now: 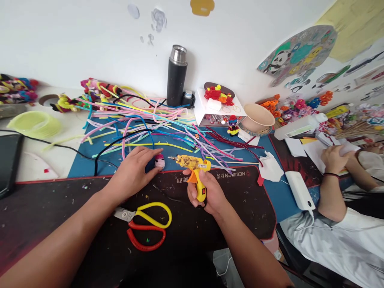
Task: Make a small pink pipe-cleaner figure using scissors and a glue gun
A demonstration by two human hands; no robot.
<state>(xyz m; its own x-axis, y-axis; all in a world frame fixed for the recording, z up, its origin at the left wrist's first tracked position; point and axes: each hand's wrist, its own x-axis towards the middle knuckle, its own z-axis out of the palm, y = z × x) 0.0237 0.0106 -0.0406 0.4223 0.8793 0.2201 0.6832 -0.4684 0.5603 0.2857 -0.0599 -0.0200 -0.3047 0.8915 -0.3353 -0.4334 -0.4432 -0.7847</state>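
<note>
My right hand (210, 190) is wrapped round the handle of a yellow hot glue gun (192, 163), with fingers at its orange trigger. The gun's metal nozzle points left, toward a small fuzzy pink-and-white piece (160, 161). My left hand (136, 172) has that piece between its thumb below and its forefinger above, a short gap from the nozzle. In front of my hands lie scissors (150, 227) with one yellow and one red handle, on the dark mat (234, 224). Many coloured pipe cleaners (144, 116) are strewn behind.
A black thermos (177, 78) stands by the wall, next to a white box (217, 106) and a beige bowl (258, 116). A white power bank (301, 191) lies right. Beyond it is a co-worker's hand (333, 158). A dark tablet-like device (9, 162) is far left.
</note>
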